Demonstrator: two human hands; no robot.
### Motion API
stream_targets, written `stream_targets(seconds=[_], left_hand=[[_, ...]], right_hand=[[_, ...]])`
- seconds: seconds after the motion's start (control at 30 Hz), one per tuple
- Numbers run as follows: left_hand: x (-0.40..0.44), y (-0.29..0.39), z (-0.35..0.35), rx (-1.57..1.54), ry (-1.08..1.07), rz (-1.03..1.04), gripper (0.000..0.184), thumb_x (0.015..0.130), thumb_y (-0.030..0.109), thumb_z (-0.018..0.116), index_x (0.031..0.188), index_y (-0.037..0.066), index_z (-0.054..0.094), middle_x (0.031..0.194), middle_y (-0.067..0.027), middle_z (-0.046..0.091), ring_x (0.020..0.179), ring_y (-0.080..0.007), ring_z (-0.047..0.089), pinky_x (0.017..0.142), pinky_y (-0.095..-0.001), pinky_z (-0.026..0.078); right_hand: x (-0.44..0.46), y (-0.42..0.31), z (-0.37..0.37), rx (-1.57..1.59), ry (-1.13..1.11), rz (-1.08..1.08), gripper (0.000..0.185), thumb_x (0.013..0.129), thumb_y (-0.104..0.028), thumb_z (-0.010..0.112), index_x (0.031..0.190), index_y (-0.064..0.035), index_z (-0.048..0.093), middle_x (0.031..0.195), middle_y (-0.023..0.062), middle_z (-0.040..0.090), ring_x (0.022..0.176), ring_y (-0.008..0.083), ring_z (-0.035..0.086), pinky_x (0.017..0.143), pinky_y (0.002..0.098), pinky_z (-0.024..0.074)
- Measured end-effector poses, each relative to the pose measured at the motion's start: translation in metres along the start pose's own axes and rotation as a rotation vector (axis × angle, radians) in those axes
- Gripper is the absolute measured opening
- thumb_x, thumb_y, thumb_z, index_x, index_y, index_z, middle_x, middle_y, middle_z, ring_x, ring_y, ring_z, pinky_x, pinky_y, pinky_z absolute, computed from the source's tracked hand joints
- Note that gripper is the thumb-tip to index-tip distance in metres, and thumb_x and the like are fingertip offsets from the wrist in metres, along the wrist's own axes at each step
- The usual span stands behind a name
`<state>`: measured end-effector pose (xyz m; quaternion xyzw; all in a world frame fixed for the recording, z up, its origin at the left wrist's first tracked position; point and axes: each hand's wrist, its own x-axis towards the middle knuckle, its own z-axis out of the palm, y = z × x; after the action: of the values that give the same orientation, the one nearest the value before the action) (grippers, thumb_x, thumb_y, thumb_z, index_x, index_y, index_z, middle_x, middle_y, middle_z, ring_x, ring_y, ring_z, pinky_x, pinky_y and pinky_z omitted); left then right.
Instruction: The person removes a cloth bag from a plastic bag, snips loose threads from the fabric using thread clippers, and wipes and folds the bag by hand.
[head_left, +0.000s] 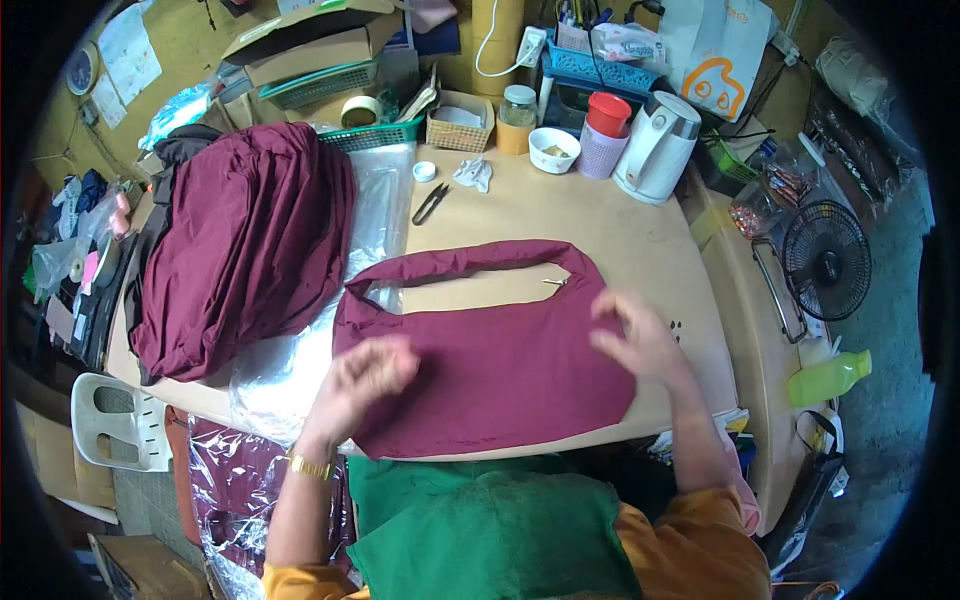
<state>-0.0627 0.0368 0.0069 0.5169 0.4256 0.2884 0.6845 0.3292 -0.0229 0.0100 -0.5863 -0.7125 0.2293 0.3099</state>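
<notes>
A maroon fabric shoulder bag (490,370) lies flat on the table in front of me, its wide strap looped away from me. A small metal zipper pull (554,282) shows at the upper right of its opening. Over the bag's left part is my left hand (372,378), its fingers curled and blurred, so their grip is unclear. My right hand (638,338) is at the bag's right edge, thumb and fingers apart, with nothing seen in it. Whether either hand touches the cloth is hard to tell.
A pile of maroon fabric bags (240,250) covers the table's left side, beside clear plastic sheets (380,220). Black thread snips (430,203) lie beyond the bag. Farther back stand a white kettle (657,148), cups and baskets. A black fan (826,260) is at the right.
</notes>
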Motion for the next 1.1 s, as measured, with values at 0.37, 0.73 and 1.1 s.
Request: stream_targets(seconds=[0.37,0.73,1.1], left_hand=[[0.141,-0.024,0.007,-0.994,0.238,0.031,0.055,0.097,0.038,0.061,0.132,0.0,0.045,0.13,-0.02,0.055,0.124,-0.0339,0.053,0.102,-0.0521,0.048],[0.047,-0.035,-0.005,-1.281,-0.019,0.195,0.053,0.105,0.028,0.041,0.149,-0.001,0.029,0.153,-0.0169,0.038,0.138,-0.0329,0.041,0.112,-0.0482,0.04],[0.031,-0.019,0.026,-1.052,-0.117,0.192,0.055,0.103,0.043,0.047,0.139,0.002,0.042,0.139,-0.0139,0.052,0.127,-0.0317,0.052,0.109,-0.0489,0.043]], right_hand=[[0.071,0.033,0.035,-0.552,0.269,-0.362,0.018,0.07,0.001,0.068,0.083,-0.0059,0.057,0.086,0.009,0.059,0.086,0.0294,0.058,0.079,0.0416,0.0418],[0.022,-0.018,0.006,-0.402,0.044,-0.172,0.015,0.075,-0.001,0.068,0.088,-0.0025,0.061,0.099,0.0114,0.061,0.097,0.0297,0.058,0.092,0.0423,0.0424],[0.127,-0.072,0.064,0.041,-0.447,0.067,0.019,0.092,-0.019,0.065,0.084,-0.0026,0.065,0.079,0.0153,0.066,0.073,0.0295,0.063,0.084,0.0397,0.0452]])
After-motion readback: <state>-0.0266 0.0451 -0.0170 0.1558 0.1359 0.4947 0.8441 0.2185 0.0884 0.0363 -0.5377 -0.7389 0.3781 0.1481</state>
